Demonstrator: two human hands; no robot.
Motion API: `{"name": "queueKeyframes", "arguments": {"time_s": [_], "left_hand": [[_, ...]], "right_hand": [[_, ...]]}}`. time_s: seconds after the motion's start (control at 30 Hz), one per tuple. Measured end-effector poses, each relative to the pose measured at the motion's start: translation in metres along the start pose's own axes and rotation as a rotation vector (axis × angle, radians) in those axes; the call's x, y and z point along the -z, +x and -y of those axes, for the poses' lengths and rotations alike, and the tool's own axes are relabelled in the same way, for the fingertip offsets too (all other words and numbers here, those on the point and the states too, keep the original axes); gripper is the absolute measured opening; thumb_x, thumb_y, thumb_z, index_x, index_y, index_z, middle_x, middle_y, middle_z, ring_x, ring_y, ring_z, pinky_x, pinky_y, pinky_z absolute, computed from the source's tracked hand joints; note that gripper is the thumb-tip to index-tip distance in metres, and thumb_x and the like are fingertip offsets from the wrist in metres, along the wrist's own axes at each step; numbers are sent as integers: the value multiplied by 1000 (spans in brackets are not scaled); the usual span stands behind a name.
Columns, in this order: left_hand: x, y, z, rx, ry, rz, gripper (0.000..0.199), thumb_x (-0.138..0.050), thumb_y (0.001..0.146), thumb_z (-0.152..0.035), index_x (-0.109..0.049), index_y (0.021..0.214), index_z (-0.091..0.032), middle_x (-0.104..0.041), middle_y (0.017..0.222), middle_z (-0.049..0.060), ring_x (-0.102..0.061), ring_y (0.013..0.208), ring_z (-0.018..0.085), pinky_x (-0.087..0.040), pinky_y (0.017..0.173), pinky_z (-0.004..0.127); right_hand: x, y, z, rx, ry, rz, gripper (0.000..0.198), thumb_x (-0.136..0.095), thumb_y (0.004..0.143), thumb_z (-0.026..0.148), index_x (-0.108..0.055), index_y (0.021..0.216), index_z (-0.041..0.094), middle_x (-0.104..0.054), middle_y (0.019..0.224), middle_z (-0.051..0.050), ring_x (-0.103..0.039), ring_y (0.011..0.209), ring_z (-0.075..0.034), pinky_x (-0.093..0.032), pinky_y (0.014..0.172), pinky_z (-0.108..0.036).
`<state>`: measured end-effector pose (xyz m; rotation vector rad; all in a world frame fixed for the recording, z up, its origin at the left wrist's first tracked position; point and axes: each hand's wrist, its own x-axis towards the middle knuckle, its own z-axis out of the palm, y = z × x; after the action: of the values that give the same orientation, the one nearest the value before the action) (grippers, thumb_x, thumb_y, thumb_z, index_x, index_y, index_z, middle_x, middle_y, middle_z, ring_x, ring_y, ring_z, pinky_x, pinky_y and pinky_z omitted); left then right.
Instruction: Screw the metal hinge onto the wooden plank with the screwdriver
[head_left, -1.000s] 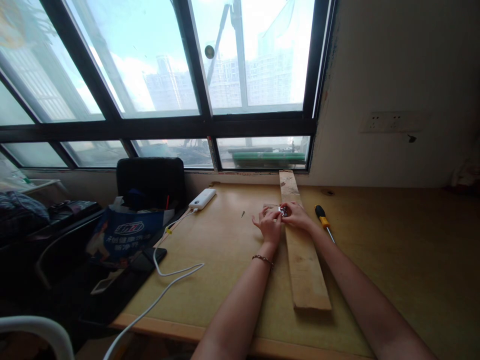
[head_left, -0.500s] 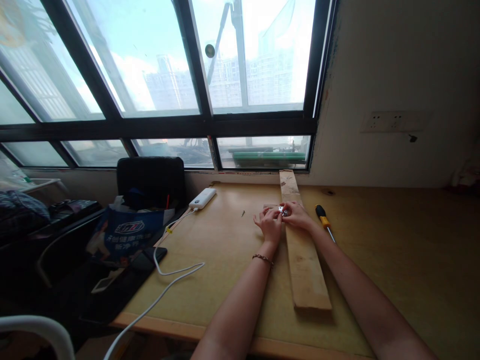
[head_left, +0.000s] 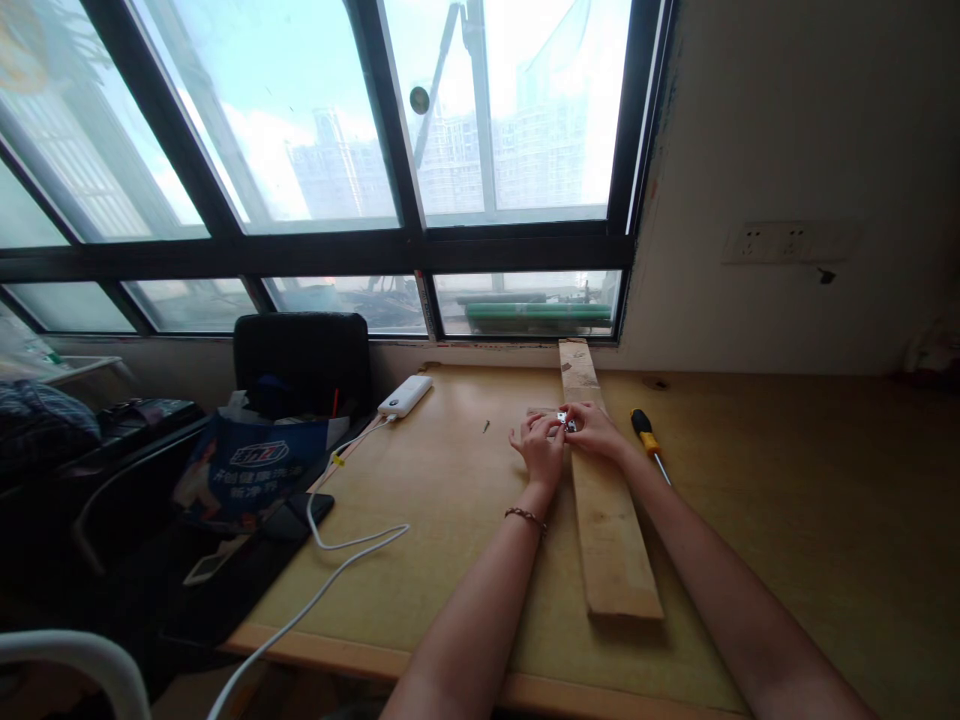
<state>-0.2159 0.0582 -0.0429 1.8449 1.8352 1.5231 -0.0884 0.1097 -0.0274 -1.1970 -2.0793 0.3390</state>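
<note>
Both hands meet over a long wooden board (head_left: 611, 540) lying lengthwise on the table. Between their fingertips is a small shiny metal piece (head_left: 563, 419), perhaps a hinge, though its exact kind is too small to make out. My left hand (head_left: 541, 446) pinches it from the left, its outer fingers bent. From the right, my right hand (head_left: 592, 430) grips the same piece with thumb and fingers, resting close above the board. A bit of wood shows just behind the left fingers. A small screw (head_left: 486, 427) lies left of my left hand.
A yellow-and-black screwdriver (head_left: 645, 432) lies right of the board. At the table's left edge sits a white power bank (head_left: 406, 397) with a white cable (head_left: 352, 545) trailing forward. A blue bag (head_left: 259, 460) and black chair (head_left: 302, 365) stand left; windows rise behind.
The metal piece has turned slightly between the fingertips, and the left fingers have shifted a little. Board, screw and screwdriver are unmoved.
</note>
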Motion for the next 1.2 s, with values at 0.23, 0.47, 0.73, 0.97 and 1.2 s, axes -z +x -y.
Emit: {"name": "queueKeyframes", "arguments": {"time_s": [0.23, 0.47, 0.73, 0.97, 1.2], "left_hand": [[-1, 2, 0, 35, -19, -8, 14, -54, 78, -36, -65, 84, -29, -66, 100, 0, -48, 110, 21, -12, 102, 48], [-3, 3, 0, 59, -68, -44, 14, -54, 78, -36, -64, 84, -28, -66, 99, 0, -49, 107, 20, -14, 102, 46], [2, 1, -2, 1, 34, -25, 13, -57, 76, -35, -66, 83, -30, -63, 103, 0, -47, 107, 21, -22, 98, 44], [-1, 5, 3, 45, 11, -11, 12, -60, 73, -39, -68, 78, -30, -63, 103, -1, -46, 107, 21, -25, 97, 42], [-4, 6, 6, 10, -56, -21, 10, -61, 73, -34, -68, 78, -29, -63, 100, -1, -48, 103, 19, -27, 96, 39]], "right_hand": [[2, -1, 2, -11, 3, -11, 21, -70, 62, 32, -62, 78, 23, -62, 97, -4, -52, 97, -23, -40, 86, -38], [1, -1, 2, 6, -22, 3, 20, -69, 63, 32, -63, 80, 24, -63, 98, -2, -50, 99, -23, -40, 87, -36], [0, -1, -1, 7, -31, 9, 19, -68, 62, 26, -63, 80, 24, -63, 100, -1, -50, 100, -24, -40, 88, -37], [-3, 0, -4, 19, -43, -4, 18, -69, 61, 29, -62, 77, 24, -63, 103, -1, -50, 99, -24, -40, 87, -38], [-2, -1, -3, 26, -43, -5, 22, -69, 61, 32, -63, 81, 24, -63, 102, -1, -50, 99, -24, -40, 86, -37]]}}
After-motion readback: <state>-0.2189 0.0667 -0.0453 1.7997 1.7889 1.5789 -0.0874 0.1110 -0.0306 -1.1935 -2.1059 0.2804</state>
